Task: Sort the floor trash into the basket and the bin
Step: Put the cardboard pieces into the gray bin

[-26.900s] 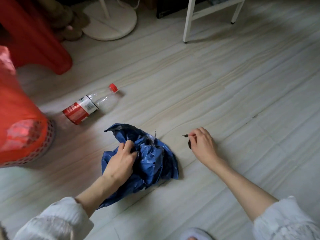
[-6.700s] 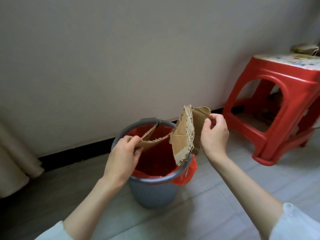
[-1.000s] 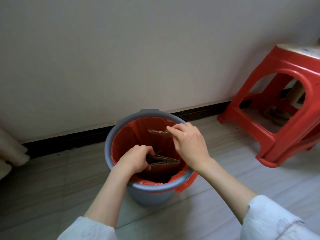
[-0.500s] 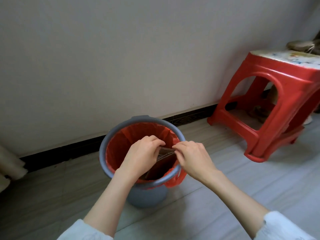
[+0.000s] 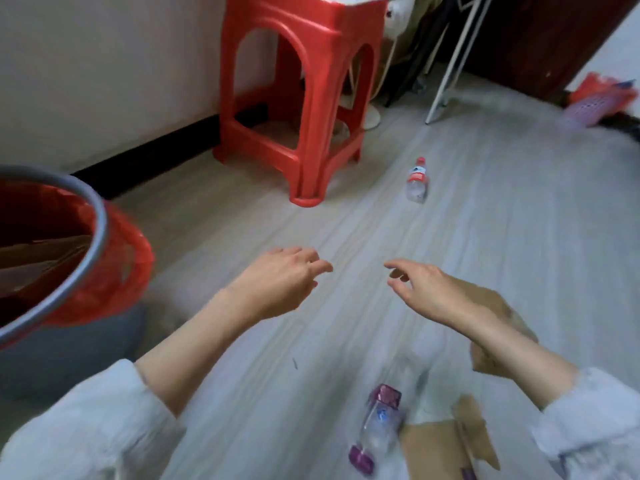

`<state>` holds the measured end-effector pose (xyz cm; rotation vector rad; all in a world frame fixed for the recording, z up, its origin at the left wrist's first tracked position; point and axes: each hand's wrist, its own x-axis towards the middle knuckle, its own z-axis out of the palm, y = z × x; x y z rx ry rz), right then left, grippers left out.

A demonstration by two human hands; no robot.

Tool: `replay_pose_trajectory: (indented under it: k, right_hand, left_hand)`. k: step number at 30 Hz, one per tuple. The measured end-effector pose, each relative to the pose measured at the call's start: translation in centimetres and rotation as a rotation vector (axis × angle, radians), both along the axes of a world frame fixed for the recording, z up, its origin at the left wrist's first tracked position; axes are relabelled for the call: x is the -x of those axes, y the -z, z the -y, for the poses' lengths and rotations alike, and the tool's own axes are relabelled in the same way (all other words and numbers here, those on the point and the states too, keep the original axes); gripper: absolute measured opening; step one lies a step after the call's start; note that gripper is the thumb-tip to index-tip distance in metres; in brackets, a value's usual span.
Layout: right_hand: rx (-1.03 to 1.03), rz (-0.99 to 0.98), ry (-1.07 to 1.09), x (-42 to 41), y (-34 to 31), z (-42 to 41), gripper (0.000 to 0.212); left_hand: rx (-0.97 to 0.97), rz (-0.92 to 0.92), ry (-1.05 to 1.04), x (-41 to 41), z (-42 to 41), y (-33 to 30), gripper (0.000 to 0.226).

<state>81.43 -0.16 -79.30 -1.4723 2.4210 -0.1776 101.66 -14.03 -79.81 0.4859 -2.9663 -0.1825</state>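
Both hands hover empty above the floor (image 5: 485, 237), the left hand (image 5: 277, 282) and right hand (image 5: 429, 292) with fingers loosely spread and holding nothing. The bin (image 5: 100, 216), lined in red with cardboard inside, stands at far left; a red-capped bottle (image 5: 416, 181) lies beyond the hands near the stool (image 5: 311, 81). A blurred purple-capped bottle (image 5: 379, 424) and cardboard pieces (image 5: 446, 445) lie nearest the camera, and the basket (image 5: 595, 102) sits at far right.

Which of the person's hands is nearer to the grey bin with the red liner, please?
The left. The left hand hovers open just to the right of the bin, while the right hand hangs open farther right, beyond the left one.
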Motion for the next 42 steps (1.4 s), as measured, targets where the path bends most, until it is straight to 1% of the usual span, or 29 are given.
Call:
replay_pose_trajectory:
  k: [3, 7, 9, 11, 14, 18, 20, 22, 24, 25, 27, 28, 29, 30, 31, 33, 34, 35, 36, 37, 38, 40, 42]
  right_hand:
    - [-0.092, 0.065, 0.202, 4.0, 2.4, -5.1, 0.037]
    - [-0.358, 0.180, 0.274, 5.9, 7.8, -12.0, 0.050]
    - [-0.422, 0.251, 0.349, 6.5, 10.5, -15.2, 0.057]
    - [-0.387, 0.305, 0.475, 7.5, 12.7, -17.7, 0.055]
    - [-0.305, 0.330, 0.655, 8.7, 15.2, -21.2, 0.046]
    - [-0.293, 0.339, 0.726, 9.4, 17.4, -24.4, 0.051]
    - [-0.274, 0.357, 0.751, 10.0, 18.0, -24.7, 0.051]
    - [-0.284, 0.377, 0.742, 10.4, 18.7, -24.7, 0.050]
    - [-0.306, 0.366, 0.726, 10.0, 19.5, -24.7, 0.047]
    - [-0.307, 0.356, 0.715, 9.8, 19.9, -24.8, 0.043]
    - [-0.301, 0.330, 0.692, 9.6, 20.5, -25.1, 0.023]
    - [-0.282, 0.339, 0.699, 9.8, 20.6, -25.4, 0.026]
    - [-0.250, 0.344, 0.707, 10.1, 20.6, -25.6, 0.037]
    - [-0.184, 0.336, 0.724, 10.6, 20.2, -25.6, 0.039]
    - [-0.071, 0.295, 0.740, 11.2, 19.7, -25.6, 0.033]
    - [0.181, 0.109, 0.736, 12.9, 18.3, -25.4, 0.020]
    - [0.281, -0.008, 0.699, 13.9, 17.7, -25.1, 0.018]
    - [0.335, -0.102, 0.646, 14.9, 17.0, -24.6, 0.016]
    - [0.332, -0.157, 0.573, 16.0, 16.5, -24.0, 0.014]
    - [0.279, -0.180, 0.480, 17.1, 15.9, -23.2, 0.013]
    - [0.184, -0.179, 0.376, 18.2, 15.4, -22.3, 0.013]
    - [-0.072, -0.159, 0.206, 20.0, 14.9, -20.6, 0.017]
    - [-0.311, -0.166, 0.141, 21.1, 14.5, -19.4, 0.024]
  left_hand:
    - [-0.003, 0.059, 0.098, 3.6, -2.2, 2.4, 0.040]
    - [-0.074, 0.096, 0.256, 6.5, -8.1, 7.4, 0.036]
    - [-0.119, 0.112, 0.340, 7.4, -12.0, 10.2, 0.037]
    - [-0.139, 0.109, 0.408, 8.1, -15.1, 12.2, 0.040]
    - [-0.118, 0.104, 0.536, 9.4, -19.4, 13.6, 0.047]
    - [-0.067, 0.123, 0.658, 12.1, -23.8, 15.2, 0.056]
    - [-0.017, 0.164, 0.753, 14.1, -25.0, 16.1, 0.054]
    - [0.015, 0.221, 0.863, 16.0, -25.7, 17.0, 0.045]
    - [0.070, 0.291, 0.902, 16.8, -25.5, 17.7, 0.026]
    - [0.090, 0.298, 0.901, 16.9, -25.4, 18.1, 0.016]
    - [0.109, 0.288, 0.885, 16.9, -25.5, 18.5, 0.014]
    - [0.123, 0.273, 0.873, 17.0, -25.5, 18.3, 0.015]
    - [0.131, 0.243, 0.857, 16.9, -25.5, 18.3, 0.019]
    - [0.137, 0.216, 0.835, 16.8, -25.3, 18.2, 0.024]
    - [0.138, 0.183, 0.813, 16.9, -25.0, 18.2, 0.026]
    - [0.121, 0.166, 0.758, 17.0, -24.1, 17.9, 0.026]
    - [0.108, 0.168, 0.738, 17.1, -23.5, 17.8, 0.026]
    - [0.095, 0.170, 0.716, 17.1, -22.8, 17.7, 0.029]
    - [0.085, 0.178, 0.693, 17.1, -22.2, 17.4, 0.031]
    - [0.077, 0.173, 0.674, 17.0, -21.7, 17.1, 0.033]
    - [0.069, 0.167, 0.663, 16.9, -21.3, 16.9, 0.031]
    - [0.045, 0.150, 0.641, 16.7, -20.8, 16.1, 0.026]
    - [0.026, 0.121, 0.617, 16.5, -20.3, 15.3, 0.028]
